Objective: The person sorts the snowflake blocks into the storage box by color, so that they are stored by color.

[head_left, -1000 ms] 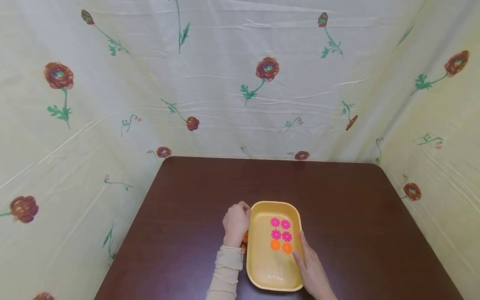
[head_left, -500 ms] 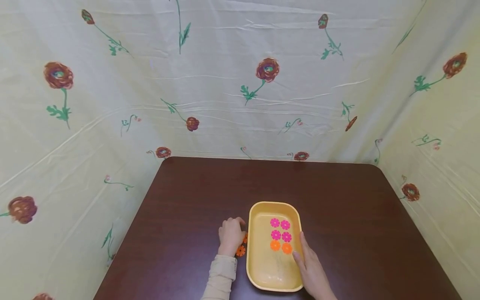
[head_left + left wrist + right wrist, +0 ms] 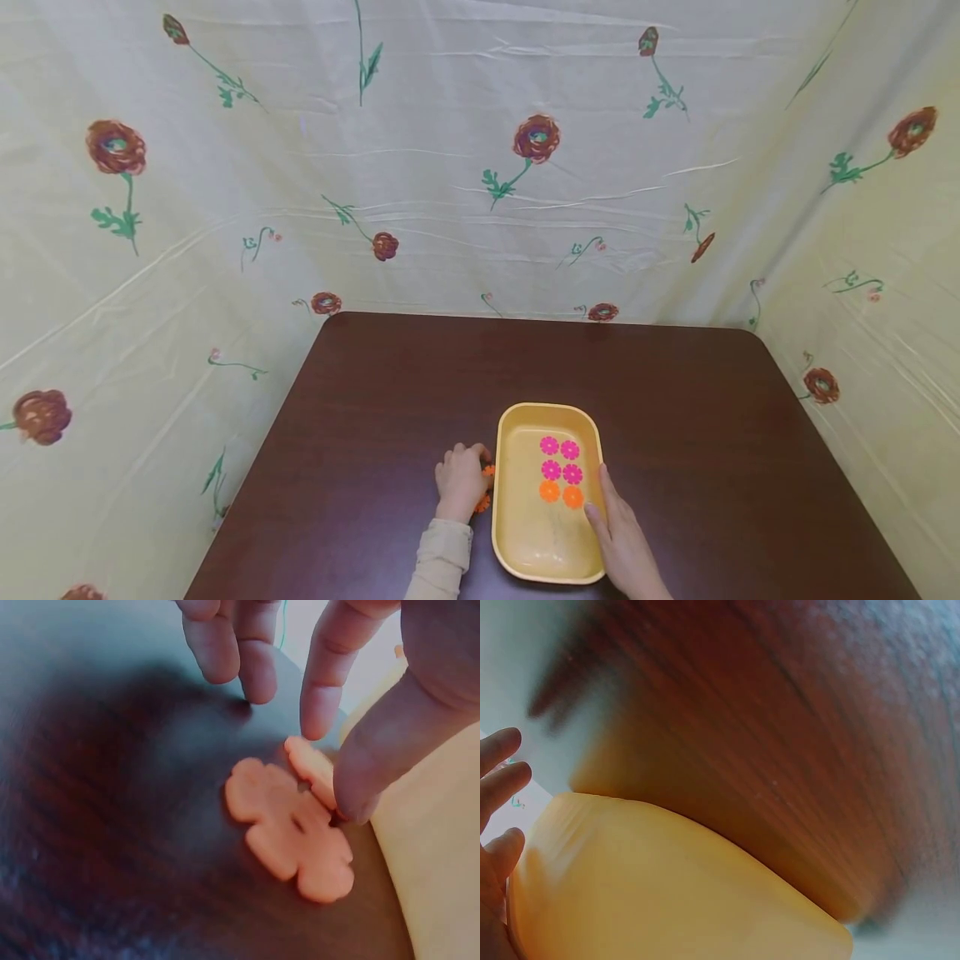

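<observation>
A yellow tray (image 3: 517,533) sits low in the middle of the head view, on a dark brown table (image 3: 675,400). Just left of the tray's left wall, the left hand (image 3: 459,482) is down on the table over two orange flower pieces (image 3: 289,821). In the left wrist view those two pieces lie flat on the wood in the centre of the frame, overlapping one another and close against the tray wall at the right edge. The thumb presses on the spot where they overlap, while the fingers (image 3: 232,645) curl above the upper part of the frame with their tips near the table, not closed round anything; the pieces are touched but not lifted.

The right hand (image 3: 622,537) lies along the tray's right rim at the lower right of the tray, fingers straight and relaxed, resting against the wall with the thumb at the inner edge. The right wrist view shows only its fingertips at the left edge beside the yellow wall.

Inside the tray, toward its far half, lie four pink flower pieces (image 3: 561,460) in two rows and, just below them, two orange ones (image 3: 561,495) side by side.
</observation>
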`<state>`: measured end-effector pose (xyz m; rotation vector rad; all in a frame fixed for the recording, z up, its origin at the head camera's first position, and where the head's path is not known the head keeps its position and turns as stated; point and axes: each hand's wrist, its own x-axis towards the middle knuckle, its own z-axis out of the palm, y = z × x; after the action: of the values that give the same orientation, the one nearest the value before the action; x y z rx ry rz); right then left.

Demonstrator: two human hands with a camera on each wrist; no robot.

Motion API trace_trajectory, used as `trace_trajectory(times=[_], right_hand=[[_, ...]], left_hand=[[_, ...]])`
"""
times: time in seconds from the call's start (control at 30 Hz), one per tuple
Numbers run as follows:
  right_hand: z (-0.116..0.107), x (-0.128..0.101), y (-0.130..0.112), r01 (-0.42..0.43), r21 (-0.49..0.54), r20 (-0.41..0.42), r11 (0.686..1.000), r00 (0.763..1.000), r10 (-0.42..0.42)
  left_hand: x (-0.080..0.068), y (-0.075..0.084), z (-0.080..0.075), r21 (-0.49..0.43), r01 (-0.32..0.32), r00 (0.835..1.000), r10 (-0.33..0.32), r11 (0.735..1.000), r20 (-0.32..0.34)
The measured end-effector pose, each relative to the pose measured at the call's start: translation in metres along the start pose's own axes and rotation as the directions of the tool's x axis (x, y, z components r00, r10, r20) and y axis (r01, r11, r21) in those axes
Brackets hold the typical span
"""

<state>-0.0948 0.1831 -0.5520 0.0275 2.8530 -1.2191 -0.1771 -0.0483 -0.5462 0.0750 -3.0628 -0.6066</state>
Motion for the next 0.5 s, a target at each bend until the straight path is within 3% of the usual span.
trace_trajectory(times=[0.3,0.5], right_hand=[[0.0008,0.0,0.0019,0.012,0.0,-0.008,1.0,1.0,-0.012],[-0.0001,0.0002,0.0012,-0.001,0.002,0.002,1.0,1.0,0.001]], left_hand=[[0.0007,-0.0017,0.0043,-0.011,0.022,0.999,-0.022,1.0,-0.032],[0.0017,-0.0017,-0.0008,-0.045,0.041,0.999,-0.043,0.998,-0.027]])
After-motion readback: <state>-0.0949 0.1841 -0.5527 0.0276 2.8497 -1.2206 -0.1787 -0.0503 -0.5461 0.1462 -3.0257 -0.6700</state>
